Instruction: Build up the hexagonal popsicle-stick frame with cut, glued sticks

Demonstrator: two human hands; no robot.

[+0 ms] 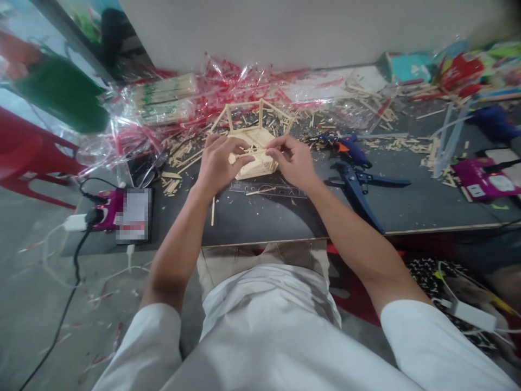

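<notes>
A small model built of pale wooden sticks (pixel 257 136) stands on the dark table, with upright posts and a thin top rail at its far side. My left hand (pixel 223 160) is at the model's left front, thumb and forefinger pinched on a thin wooden stick. My right hand (pixel 293 158) pinches the same area from the right, its fingertips at the stick's other end. The stick lies across the model's near side; whether it touches the model I cannot tell. Just in front is a clear ruler (pixel 285 191) with a loose stick on it.
Blue cutters (pixel 356 184) and a blue glue gun (pixel 353 151) lie to the right. Purple power strips (pixel 482 180) sit at both ends, with a phone (pixel 133 214) at the left. Stick scraps and plastic-wrapped stick bundles (pixel 165 100) fill the back. A red stool (pixel 28 152) stands left.
</notes>
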